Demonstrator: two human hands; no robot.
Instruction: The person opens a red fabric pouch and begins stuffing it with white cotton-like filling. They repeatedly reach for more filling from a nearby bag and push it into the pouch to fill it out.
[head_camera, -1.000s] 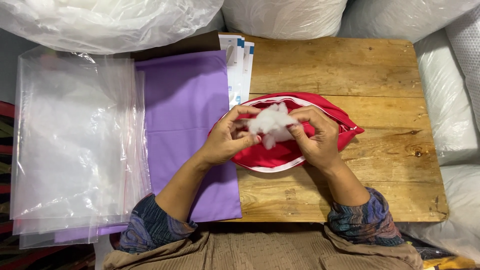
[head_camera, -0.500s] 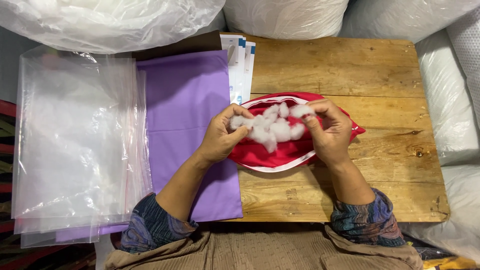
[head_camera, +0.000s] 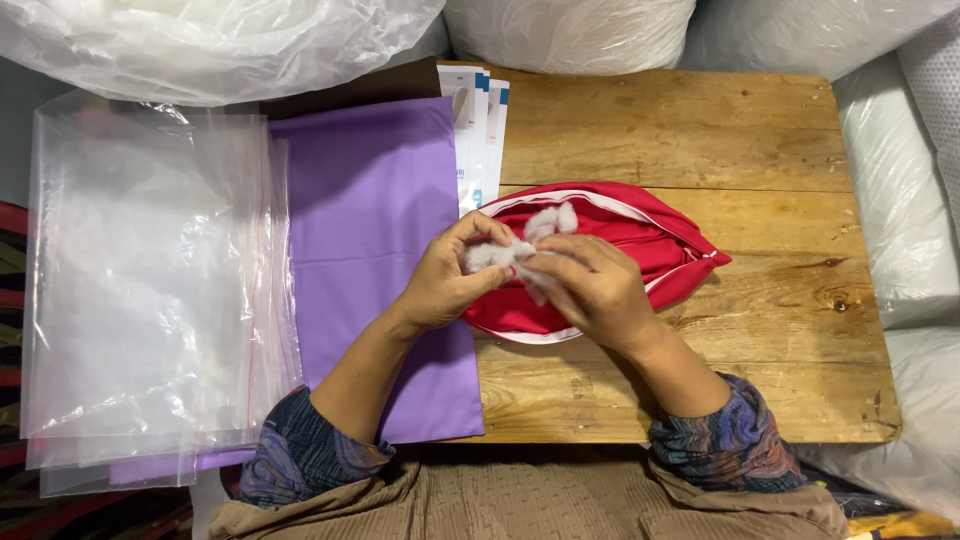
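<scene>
Here, at the middle of the frame, the left hand (head_camera: 445, 285) and the right hand (head_camera: 590, 290) both pinch a tuft of white stuffing (head_camera: 520, 245) over the open red cushion cover (head_camera: 640, 245) on the wooden table (head_camera: 700, 130). Left of them lie purple cloth (head_camera: 375, 220) and clear plastic bags (head_camera: 140, 290).

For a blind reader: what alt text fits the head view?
Both hands, left hand and right hand, pinch white stuffing above an open red cushion cover on a wooden table, beside purple fabric and clear plastic bags.
</scene>
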